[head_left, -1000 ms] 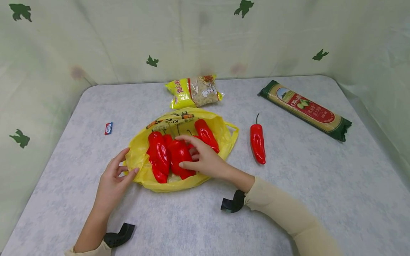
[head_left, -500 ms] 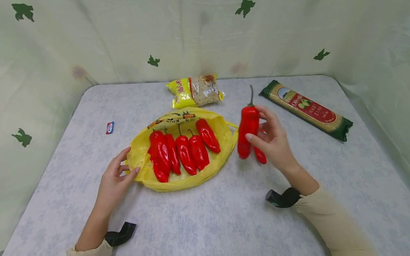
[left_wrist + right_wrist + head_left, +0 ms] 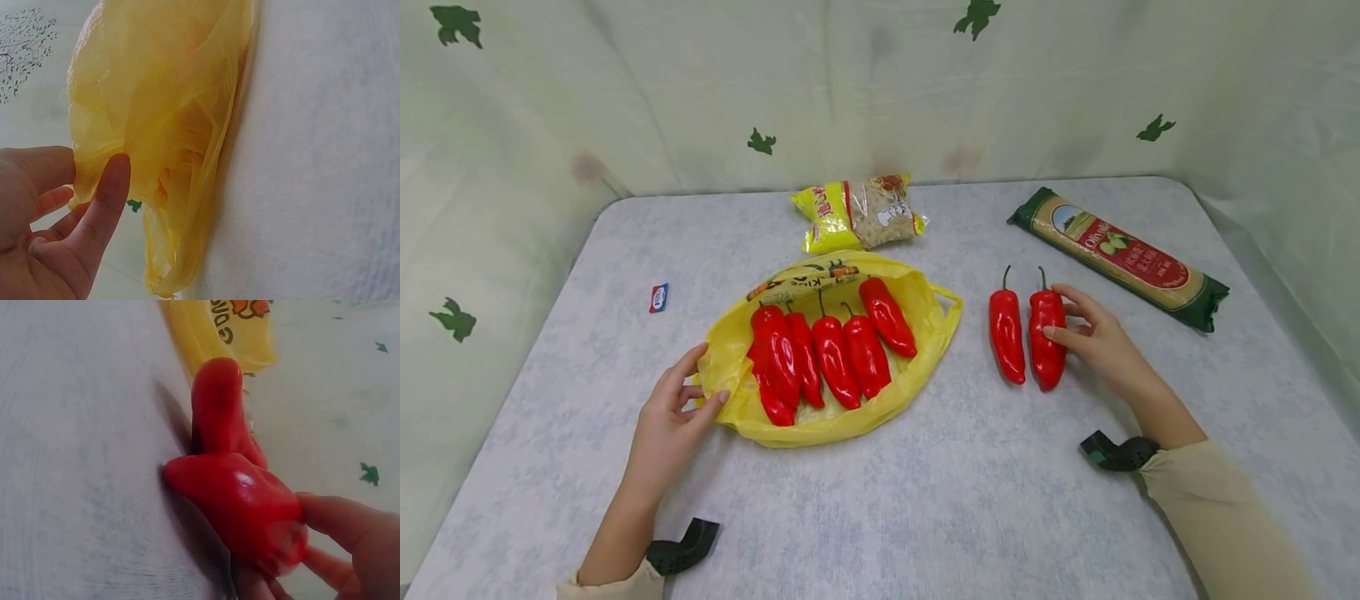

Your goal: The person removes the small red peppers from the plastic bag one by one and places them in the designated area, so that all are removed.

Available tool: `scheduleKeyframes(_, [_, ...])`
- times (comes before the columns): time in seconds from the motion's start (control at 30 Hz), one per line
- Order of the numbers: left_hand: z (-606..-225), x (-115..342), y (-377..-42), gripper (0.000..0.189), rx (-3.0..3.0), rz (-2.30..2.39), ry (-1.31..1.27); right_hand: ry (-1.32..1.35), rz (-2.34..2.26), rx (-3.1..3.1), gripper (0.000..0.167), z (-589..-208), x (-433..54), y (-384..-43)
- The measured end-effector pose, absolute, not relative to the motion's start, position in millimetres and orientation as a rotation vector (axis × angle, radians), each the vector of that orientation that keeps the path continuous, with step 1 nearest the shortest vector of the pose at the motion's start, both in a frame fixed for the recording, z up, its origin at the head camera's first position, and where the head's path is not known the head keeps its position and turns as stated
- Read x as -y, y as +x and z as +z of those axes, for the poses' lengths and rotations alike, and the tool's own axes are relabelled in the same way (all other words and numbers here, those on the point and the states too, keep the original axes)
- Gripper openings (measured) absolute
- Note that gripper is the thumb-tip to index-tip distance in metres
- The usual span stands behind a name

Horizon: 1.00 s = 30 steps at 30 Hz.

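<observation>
My left hand (image 3: pixel 673 425) pinches the left edge of a yellow plastic bag (image 3: pixel 820 432), thumb on one side and fingers on the other; the left wrist view shows the thin film (image 3: pixel 169 94) between them. Several glossy red peppers (image 3: pixel 835 358) lie inside the open bag. To the bag's right, my right hand (image 3: pixel 1101 346) holds a red pepper (image 3: pixel 1047 340) between thumb and fingers, down at the table. Just left of it lies another red pepper (image 3: pixel 1006 336), stem pointing away. In the right wrist view the held pepper (image 3: pixel 240 500) has its tip at the table surface.
A yellow-and-clear food packet (image 3: pixel 861 214) lies behind the bag. At the back right is a long pack of pasta (image 3: pixel 1123 257) with green ends. A small blue and red wrapper (image 3: pixel 658 297) lies on the grey table (image 3: pixel 880 517) at left.
My right hand has lifted a red pepper out of the bag, carried it right and lowered it beside the other pepper on the table. My left hand keeps its place on the bag.
</observation>
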<state>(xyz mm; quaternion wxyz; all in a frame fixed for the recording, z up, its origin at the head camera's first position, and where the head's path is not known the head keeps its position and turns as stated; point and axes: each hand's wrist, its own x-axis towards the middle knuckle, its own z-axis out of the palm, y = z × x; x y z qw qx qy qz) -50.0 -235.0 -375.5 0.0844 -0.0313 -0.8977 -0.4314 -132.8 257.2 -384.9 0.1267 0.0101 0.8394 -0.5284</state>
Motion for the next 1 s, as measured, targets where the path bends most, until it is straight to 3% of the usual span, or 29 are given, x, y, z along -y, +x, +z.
scheduleKeyframes(0.57, [-376.9, 235.8, -49.7, 0.063, 2.691, -1.299, -0.096, -0.036, -1.383, -2.753, 0.064, -380.8, -239.6, -136.7])
scheduleKeyframes(0.83, [-377.1, 235.2, -48.8, 0.063, 2.687, -1.283, -0.096, -0.461, -1.648, -2.868, 0.057, -337.0, -186.3, -124.4])
scheduleKeyframes(1.0, [-378.6, 236.2, -49.9, 0.063, 2.679, -1.296, -0.098, -0.858, -1.841, -2.713, 0.058, -323.3, -137.0, -124.9])
